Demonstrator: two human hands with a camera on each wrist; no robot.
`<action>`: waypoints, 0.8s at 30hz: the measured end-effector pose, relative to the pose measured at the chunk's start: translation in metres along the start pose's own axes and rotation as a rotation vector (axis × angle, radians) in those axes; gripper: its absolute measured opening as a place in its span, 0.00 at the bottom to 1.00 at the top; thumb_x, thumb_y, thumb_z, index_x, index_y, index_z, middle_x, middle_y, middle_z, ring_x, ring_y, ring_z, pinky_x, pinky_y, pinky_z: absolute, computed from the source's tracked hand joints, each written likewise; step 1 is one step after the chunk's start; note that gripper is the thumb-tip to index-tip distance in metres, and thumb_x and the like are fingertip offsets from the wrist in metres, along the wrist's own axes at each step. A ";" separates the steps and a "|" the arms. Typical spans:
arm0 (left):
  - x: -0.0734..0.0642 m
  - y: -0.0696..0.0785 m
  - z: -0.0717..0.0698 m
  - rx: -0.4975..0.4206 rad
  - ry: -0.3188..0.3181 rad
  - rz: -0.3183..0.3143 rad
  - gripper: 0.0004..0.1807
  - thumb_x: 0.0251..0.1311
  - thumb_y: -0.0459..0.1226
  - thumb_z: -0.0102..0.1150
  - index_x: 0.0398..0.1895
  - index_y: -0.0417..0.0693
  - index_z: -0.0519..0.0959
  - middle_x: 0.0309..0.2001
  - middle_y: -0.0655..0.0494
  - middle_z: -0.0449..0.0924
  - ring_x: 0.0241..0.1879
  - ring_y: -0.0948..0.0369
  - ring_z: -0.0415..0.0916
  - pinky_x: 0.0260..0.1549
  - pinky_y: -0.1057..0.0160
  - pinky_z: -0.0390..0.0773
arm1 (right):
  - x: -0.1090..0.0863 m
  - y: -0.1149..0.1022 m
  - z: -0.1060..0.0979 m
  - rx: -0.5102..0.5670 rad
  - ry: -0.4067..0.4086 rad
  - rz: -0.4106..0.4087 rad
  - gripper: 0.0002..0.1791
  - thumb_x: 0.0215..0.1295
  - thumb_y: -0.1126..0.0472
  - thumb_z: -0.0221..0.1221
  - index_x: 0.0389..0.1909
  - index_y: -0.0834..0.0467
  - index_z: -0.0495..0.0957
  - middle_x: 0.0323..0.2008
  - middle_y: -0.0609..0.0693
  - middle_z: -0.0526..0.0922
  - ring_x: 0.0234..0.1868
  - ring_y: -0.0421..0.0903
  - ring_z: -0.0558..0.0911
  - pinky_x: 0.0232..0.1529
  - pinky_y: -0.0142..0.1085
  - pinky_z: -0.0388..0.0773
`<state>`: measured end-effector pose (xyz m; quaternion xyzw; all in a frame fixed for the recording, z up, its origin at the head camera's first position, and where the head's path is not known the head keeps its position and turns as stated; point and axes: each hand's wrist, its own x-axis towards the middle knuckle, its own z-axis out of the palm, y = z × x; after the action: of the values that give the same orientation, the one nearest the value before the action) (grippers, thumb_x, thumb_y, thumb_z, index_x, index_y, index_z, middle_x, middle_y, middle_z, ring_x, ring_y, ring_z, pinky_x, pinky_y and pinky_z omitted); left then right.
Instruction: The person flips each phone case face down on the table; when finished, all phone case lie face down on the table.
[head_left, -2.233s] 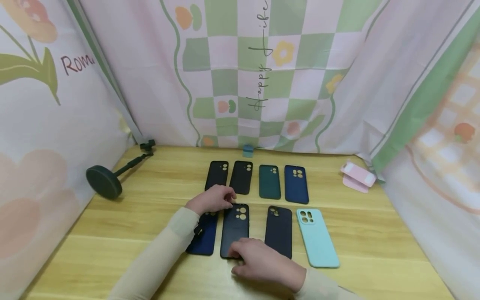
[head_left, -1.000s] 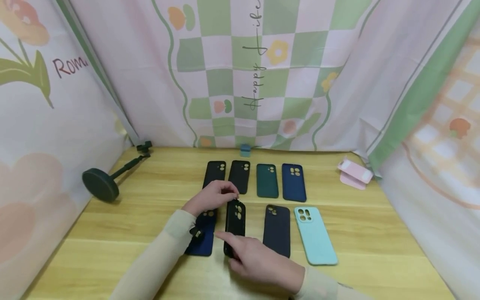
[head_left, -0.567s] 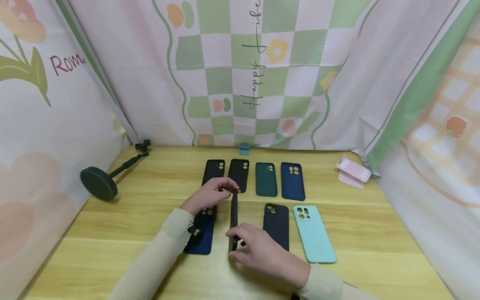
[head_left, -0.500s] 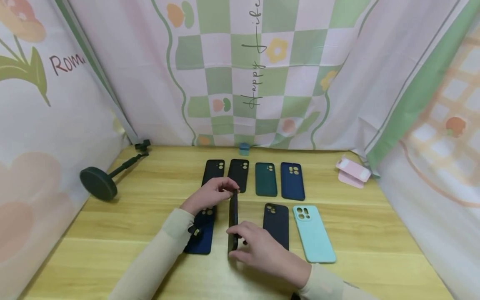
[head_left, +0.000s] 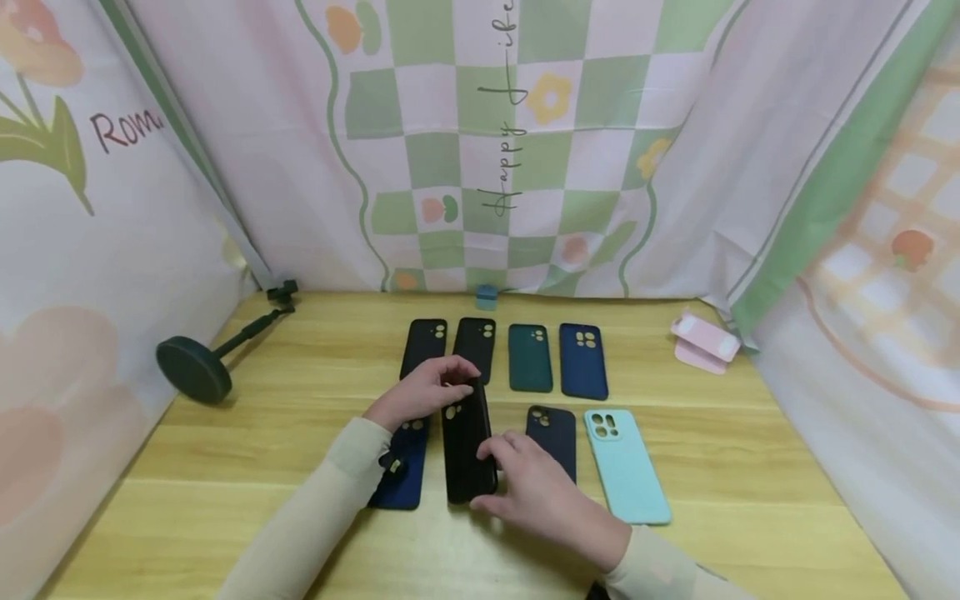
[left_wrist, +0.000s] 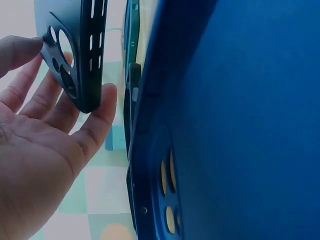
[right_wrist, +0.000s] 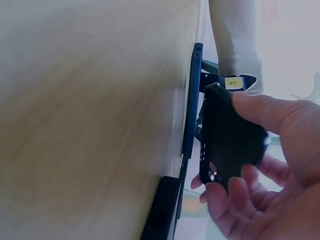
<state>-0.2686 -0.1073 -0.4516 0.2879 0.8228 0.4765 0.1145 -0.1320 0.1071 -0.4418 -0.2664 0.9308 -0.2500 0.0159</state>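
Observation:
A black phone case (head_left: pixel 465 450) is held tilted just above the table, hollow inside facing up and camera cutouts at its far left corner. My left hand (head_left: pixel 423 392) grips its far end; in the left wrist view, thumb and fingers (left_wrist: pixel 102 112) lie about the corner with the cutouts. At the near right edge, my right hand (head_left: pixel 543 496) pinches the case between thumb and fingers. A blue phone case (head_left: pixel 405 479) lies under my left wrist, partly hidden. Right of the held case lies a dark navy phone case (head_left: pixel 552 437), partly covered by my right hand.
A light turquoise phone case (head_left: pixel 626 471) lies at the right. Behind stand two black cases (head_left: pixel 474 350) side by side, a green case (head_left: pixel 529 358) and a blue case (head_left: pixel 582 362). A dark round-based stand (head_left: pixel 193 369) lies at left, a pink folded holder (head_left: pixel 705 340) at right.
The black case was lifted from the table, stood on edge, then turned over so that its inside now faces up. Both hands kept near its ends; the right fingers shifted to its right edge.

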 end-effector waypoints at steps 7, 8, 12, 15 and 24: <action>0.002 0.003 0.009 0.118 -0.051 -0.038 0.10 0.68 0.40 0.60 0.50 0.56 0.80 0.47 0.63 0.79 0.41 0.63 0.77 0.39 0.62 0.78 | 0.004 0.003 0.000 0.023 -0.165 0.052 0.25 0.52 0.46 0.73 0.47 0.48 0.75 0.33 0.40 0.72 0.31 0.39 0.72 0.32 0.37 0.71; 0.003 0.004 0.010 0.123 -0.064 -0.045 0.10 0.68 0.40 0.60 0.50 0.55 0.80 0.47 0.63 0.79 0.41 0.64 0.77 0.38 0.62 0.78 | 0.004 0.003 0.000 0.015 -0.185 0.053 0.24 0.52 0.47 0.72 0.47 0.48 0.75 0.33 0.40 0.72 0.31 0.39 0.72 0.32 0.36 0.72; 0.008 0.009 0.015 0.133 -0.124 -0.051 0.11 0.68 0.38 0.59 0.51 0.52 0.80 0.46 0.63 0.80 0.39 0.64 0.78 0.34 0.62 0.79 | 0.005 0.004 0.000 -0.032 -0.242 0.045 0.22 0.53 0.48 0.71 0.47 0.49 0.77 0.35 0.42 0.73 0.31 0.39 0.73 0.30 0.37 0.73; 0.010 0.010 0.018 0.144 -0.160 -0.043 0.10 0.68 0.37 0.59 0.50 0.51 0.80 0.44 0.63 0.80 0.37 0.63 0.79 0.32 0.62 0.80 | 0.005 0.003 -0.001 -0.050 -0.267 0.040 0.22 0.53 0.48 0.71 0.47 0.49 0.78 0.36 0.42 0.74 0.31 0.39 0.73 0.30 0.37 0.73; 0.011 0.011 0.020 0.134 -0.179 -0.037 0.11 0.69 0.38 0.57 0.51 0.49 0.80 0.45 0.60 0.81 0.36 0.61 0.80 0.34 0.63 0.80 | 0.006 0.002 -0.001 -0.084 -0.303 0.052 0.20 0.55 0.46 0.69 0.46 0.48 0.79 0.36 0.44 0.75 0.31 0.41 0.74 0.30 0.39 0.74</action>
<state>-0.2645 -0.0820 -0.4517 0.3213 0.8443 0.3907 0.1769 -0.1386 0.1060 -0.4417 -0.2771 0.9340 -0.1671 0.1515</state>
